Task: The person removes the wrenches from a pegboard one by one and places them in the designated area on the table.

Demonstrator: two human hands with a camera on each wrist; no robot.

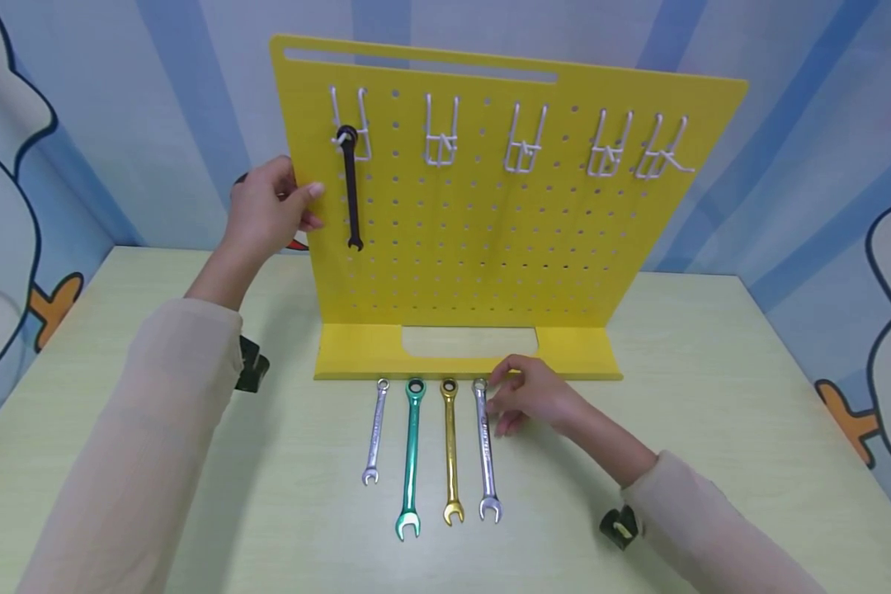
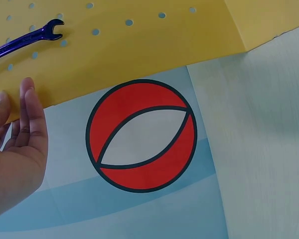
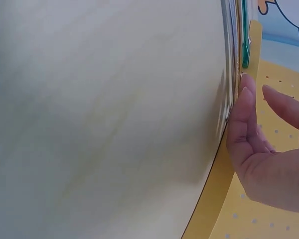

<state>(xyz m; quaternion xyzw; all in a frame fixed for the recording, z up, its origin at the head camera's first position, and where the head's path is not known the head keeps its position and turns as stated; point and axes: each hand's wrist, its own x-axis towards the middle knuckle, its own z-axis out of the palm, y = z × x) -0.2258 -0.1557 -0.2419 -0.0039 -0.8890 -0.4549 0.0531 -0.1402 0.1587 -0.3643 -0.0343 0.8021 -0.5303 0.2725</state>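
My left hand (image 1: 263, 206) grips the left edge of a yellow pegboard (image 1: 431, 239), thumb at its front. On the board's leftmost hook, a dark combination wrench (image 1: 352, 194) hangs by its ring end; it looks purple-blue in the left wrist view. My right hand (image 1: 535, 392) is at the ring end of the rightmost silver wrench (image 1: 485, 450), thumb and fingers apart in the right wrist view. Left of that wrench lie a gold wrench (image 1: 450, 454), a green wrench (image 1: 412, 454) and a smaller silver wrench (image 1: 375, 433), ring ends toward the board.
The pegboard's base (image 1: 356, 351) stands on a pale wooden table (image 1: 267, 495). White wire hooks (image 1: 441, 136) line the board's upper part, the rightmost one with its prong askew. Behind stands a blue striped wall (image 1: 193, 99) with cartoon drawings.
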